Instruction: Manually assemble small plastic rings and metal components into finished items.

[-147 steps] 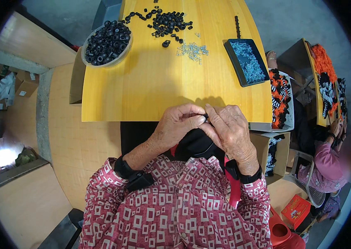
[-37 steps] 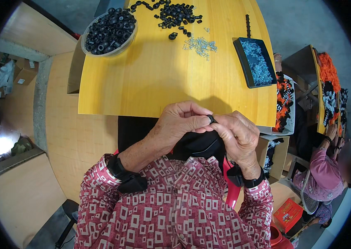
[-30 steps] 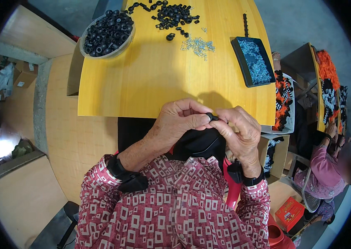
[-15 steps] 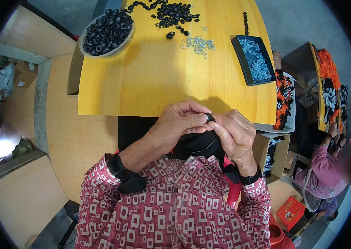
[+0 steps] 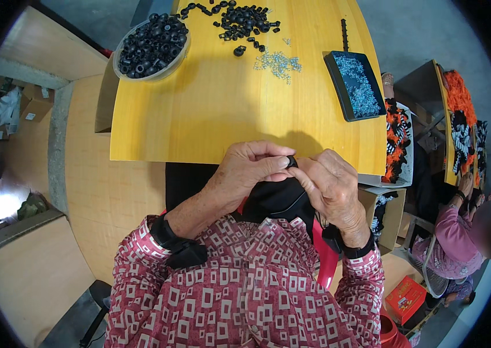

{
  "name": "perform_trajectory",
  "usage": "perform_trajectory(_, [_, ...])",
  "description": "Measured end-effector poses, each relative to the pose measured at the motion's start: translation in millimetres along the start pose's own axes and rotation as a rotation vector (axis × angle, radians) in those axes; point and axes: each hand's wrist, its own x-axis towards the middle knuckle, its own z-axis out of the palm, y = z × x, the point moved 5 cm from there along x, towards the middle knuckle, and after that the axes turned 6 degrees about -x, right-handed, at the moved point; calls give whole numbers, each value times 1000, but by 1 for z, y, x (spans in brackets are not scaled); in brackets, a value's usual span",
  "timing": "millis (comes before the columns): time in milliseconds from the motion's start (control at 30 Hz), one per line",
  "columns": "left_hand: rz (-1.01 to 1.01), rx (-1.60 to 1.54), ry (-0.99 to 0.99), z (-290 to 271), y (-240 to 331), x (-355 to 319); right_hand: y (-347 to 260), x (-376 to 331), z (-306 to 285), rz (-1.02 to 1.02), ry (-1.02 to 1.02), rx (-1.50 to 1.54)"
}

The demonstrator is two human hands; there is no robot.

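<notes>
At the table's near edge my left hand (image 5: pixel 245 168) pinches a small black piece (image 5: pixel 292 162) between thumb and fingers. My right hand (image 5: pixel 334 182) is closed, its fingers curled and its thumb tip right beside that piece. What lies between the right fingertips is hidden. Similar rounded and tubular black pieces (image 5: pixel 245 22) lie loose at the far side of the table. More of them fill a clear round tub (image 5: pixel 170 71) at the far left. A small pile of tiny, clear, shiny bits (image 5: pixel 278 64) lies nearer, right of the middle.
The yellow table (image 5: pixel 199 122) ends just before my hands. On its right stands a black tray (image 5: pixel 347 110) of tiny shiny bits, with a dark handle. Beyond the right edge are a box of orange, black and white material (image 5: pixel 396 139) and a co-worker in pink (image 5: pixel 454 235).
The black piece has tipped up slightly in my left fingers. My right hand has shifted a little to the right, its thumb and fingers turning beside the piece.
</notes>
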Motion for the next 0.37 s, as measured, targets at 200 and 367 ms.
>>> perform_trajectory(200, [33,195,-102,3,11,0,4,-1,-2,16,-17,59])
perform_trajectory(367, [18,578,-253,13,28,10,12,-1,-8,30,-148,148])
